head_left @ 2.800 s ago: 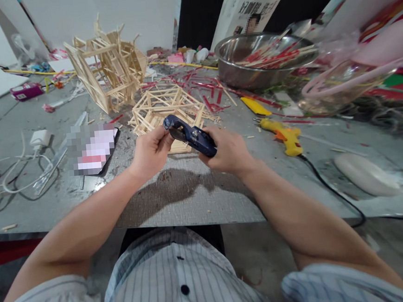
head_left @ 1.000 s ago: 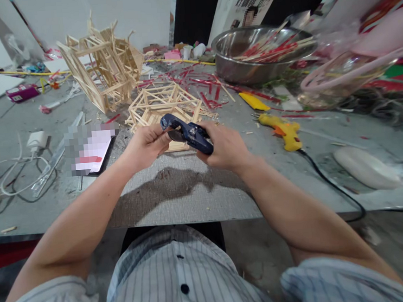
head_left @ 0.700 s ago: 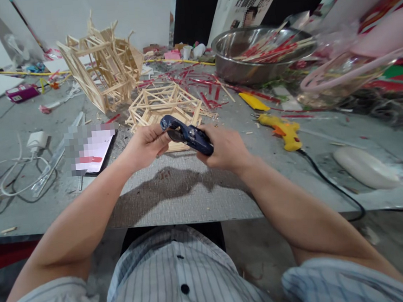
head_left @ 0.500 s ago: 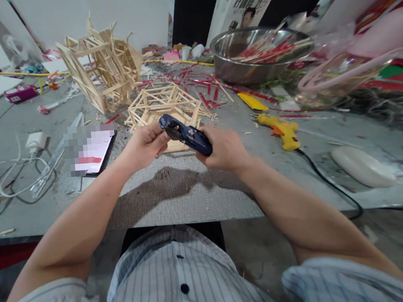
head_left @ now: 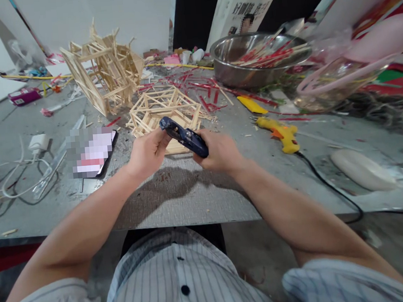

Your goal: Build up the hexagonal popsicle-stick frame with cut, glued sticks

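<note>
My right hand (head_left: 218,150) is wrapped round a dark blue hand tool (head_left: 186,137) with a metal part near its middle and a gap along its length. The tool slants from upper left to lower right above the table. My left hand (head_left: 148,154) is closed at the tool's upper left end, fingers curled; what they pinch is hidden. Just behind both hands stands a low, open frame of thin wooden sticks (head_left: 164,100), its near side partly covered by the tool. A taller stick structure (head_left: 103,75) leans behind it to the left.
A yellow glue gun (head_left: 280,133) with a black cord lies to the right, near a white oval object (head_left: 363,170). A phone (head_left: 95,152) and a white charger (head_left: 39,143) lie left. A steel bowl (head_left: 228,74) holds sticks; red strips (head_left: 196,81) litter the back.
My left hand has rolled slightly, its fingers now more hidden and curled at the tool's end. The tool stays in my right hand, shifted very little. The view has tilted slightly.
</note>
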`<state>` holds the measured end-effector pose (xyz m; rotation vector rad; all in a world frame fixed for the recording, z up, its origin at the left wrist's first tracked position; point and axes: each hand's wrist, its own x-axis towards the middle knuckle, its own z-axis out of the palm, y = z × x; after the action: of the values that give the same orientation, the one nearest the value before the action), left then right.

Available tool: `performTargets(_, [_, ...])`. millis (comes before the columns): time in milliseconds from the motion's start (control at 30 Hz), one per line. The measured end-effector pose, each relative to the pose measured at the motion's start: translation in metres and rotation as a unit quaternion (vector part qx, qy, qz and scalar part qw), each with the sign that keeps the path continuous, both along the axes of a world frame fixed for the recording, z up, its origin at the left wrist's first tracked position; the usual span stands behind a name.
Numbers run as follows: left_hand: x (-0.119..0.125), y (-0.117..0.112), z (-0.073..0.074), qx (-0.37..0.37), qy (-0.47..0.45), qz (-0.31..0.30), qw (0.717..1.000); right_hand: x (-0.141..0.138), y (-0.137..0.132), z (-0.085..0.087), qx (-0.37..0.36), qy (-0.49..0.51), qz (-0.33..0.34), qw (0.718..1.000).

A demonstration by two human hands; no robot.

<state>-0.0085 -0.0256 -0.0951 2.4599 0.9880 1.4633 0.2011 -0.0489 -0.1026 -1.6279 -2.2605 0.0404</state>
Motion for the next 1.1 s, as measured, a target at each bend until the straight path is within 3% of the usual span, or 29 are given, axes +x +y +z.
performTargets(133, [-0.003, 0.003, 0.011, -0.034, -0.006, -0.068, 0.997, 0.002, 0.002, -0.003, -0.001, 0.008, 0.009, 1.000])
performTargets(333, [-0.005, 0.002, 0.022, -0.165, -0.009, -0.107, 0.980, 0.003, 0.002, 0.000, -0.015, 0.009, 0.018, 1.000])
performTargets(600, [-0.005, 0.001, 0.028, -0.350, -0.060, -0.227, 0.907, 0.002, -0.001, 0.005, -0.004, 0.004, 0.020, 1.000])
performTargets(833, [-0.011, 0.001, 0.030, -0.449, -0.087, -0.241, 0.856, 0.000, -0.004, 0.012, -0.047, -0.035, 0.007, 0.998])
performTargets(967, [-0.012, -0.001, 0.034, -0.448, -0.086, -0.231, 0.859, -0.001, -0.005, 0.014, -0.046, -0.035, 0.013, 0.998])
performTargets(1100, [-0.010, -0.002, 0.035, -0.396, -0.070, -0.210, 0.891, -0.002, -0.006, 0.013, -0.045, -0.031, -0.001, 0.999])
